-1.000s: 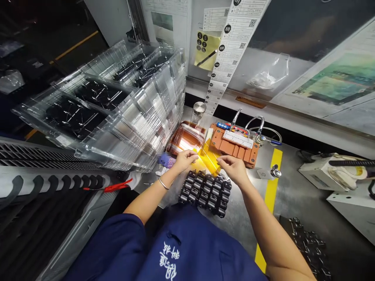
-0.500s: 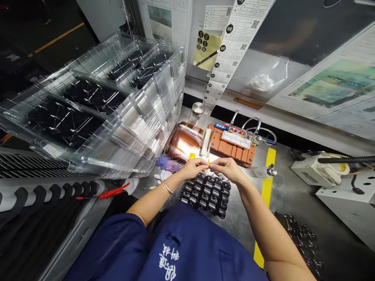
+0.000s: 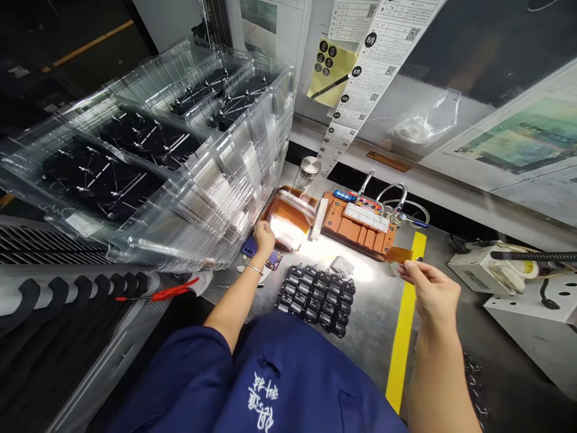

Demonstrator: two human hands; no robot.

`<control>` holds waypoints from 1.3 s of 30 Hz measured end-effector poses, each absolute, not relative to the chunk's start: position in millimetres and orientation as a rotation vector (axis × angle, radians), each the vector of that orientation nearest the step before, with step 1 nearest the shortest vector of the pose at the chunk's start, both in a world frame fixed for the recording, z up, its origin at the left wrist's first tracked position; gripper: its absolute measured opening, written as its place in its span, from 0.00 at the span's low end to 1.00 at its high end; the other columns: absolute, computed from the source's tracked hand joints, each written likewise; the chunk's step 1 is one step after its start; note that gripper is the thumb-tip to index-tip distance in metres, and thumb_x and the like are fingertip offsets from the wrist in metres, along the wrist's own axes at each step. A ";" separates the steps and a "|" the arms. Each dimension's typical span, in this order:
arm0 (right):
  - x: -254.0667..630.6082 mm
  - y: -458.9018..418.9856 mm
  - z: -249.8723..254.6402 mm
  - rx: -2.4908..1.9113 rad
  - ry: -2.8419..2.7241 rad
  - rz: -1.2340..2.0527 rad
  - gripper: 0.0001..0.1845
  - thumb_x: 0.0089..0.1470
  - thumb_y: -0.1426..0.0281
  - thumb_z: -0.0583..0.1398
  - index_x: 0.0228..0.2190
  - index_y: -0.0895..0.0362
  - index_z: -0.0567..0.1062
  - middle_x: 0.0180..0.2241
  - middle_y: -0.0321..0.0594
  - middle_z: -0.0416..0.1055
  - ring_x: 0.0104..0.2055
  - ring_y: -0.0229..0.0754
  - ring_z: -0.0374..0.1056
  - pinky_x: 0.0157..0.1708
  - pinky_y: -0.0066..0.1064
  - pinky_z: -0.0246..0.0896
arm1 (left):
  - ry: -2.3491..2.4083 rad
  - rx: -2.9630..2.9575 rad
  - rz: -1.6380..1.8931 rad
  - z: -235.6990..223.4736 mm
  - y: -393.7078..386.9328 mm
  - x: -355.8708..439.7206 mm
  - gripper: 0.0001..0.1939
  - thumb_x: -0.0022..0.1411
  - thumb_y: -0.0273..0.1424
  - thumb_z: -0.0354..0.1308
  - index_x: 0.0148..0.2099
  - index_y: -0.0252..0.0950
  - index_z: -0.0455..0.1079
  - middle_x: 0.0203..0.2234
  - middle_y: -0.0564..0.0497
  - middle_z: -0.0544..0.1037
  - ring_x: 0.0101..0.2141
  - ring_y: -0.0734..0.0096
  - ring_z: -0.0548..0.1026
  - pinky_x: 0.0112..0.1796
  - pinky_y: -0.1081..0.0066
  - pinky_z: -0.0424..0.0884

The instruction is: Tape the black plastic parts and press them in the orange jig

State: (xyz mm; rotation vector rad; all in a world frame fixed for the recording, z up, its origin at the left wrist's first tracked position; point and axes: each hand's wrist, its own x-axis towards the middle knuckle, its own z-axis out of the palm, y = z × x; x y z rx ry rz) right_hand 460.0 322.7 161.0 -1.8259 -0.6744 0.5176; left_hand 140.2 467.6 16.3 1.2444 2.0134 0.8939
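My right hand [image 3: 428,290] is raised over the yellow floor-tape stripe and pinches a small amber strip of film [image 3: 398,255] between thumb and fingers. My left hand [image 3: 264,236] is curled at the near edge of a stack of amber film sheets [image 3: 291,218], touching it; what its fingers grip is hidden. A block of several black cylindrical parts [image 3: 315,296] lies on the table between my arms. A small clear scrap [image 3: 341,266] lies just beyond the block.
A tall stack of clear plastic trays [image 3: 189,162] with black parts stands at the left. An orange fixture [image 3: 358,224] with wires sits behind the block, a glass jar [image 3: 306,172] beyond it. A white machine [image 3: 484,267] is at right; red tweezers [image 3: 157,293] lie at left.
My hands were together above the black parts, holding film. Now they have parted: the right swung right with an amber strip, the left reached back to the film stack.
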 end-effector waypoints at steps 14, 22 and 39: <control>477.3 259.4 174.9 -2.029 -1.500 0.301 0.12 0.52 0.61 0.57 0.29 0.52 0.79 0.30 0.40 0.77 0.32 0.44 0.73 0.34 0.35 0.68 | 1.785 2.264 0.199 25.3 443.7 170.0 0.24 0.66 0.34 0.45 0.62 0.37 0.60 0.64 0.39 0.57 0.61 0.46 0.56 0.55 0.45 0.58; 520.3 250.0 164.8 -1.938 -1.670 0.279 0.11 0.58 0.69 0.55 0.32 0.53 0.78 0.30 0.40 0.77 0.33 0.42 0.73 0.34 0.32 0.68 | 1.239 2.314 0.489 75.7 469.8 324.9 0.16 0.64 0.26 0.50 0.53 0.31 0.67 0.54 0.36 0.69 0.55 0.51 0.66 0.54 0.54 0.62; 563.3 300.6 137.4 -1.790 -2.012 0.350 0.13 0.61 0.73 0.53 0.35 0.55 0.78 0.29 0.41 0.75 0.32 0.41 0.69 0.30 0.30 0.64 | 0.506 1.992 0.318 62.3 514.4 607.2 0.13 0.55 0.17 0.57 0.22 0.37 0.66 0.26 0.46 0.77 0.42 0.60 0.75 0.49 0.65 0.66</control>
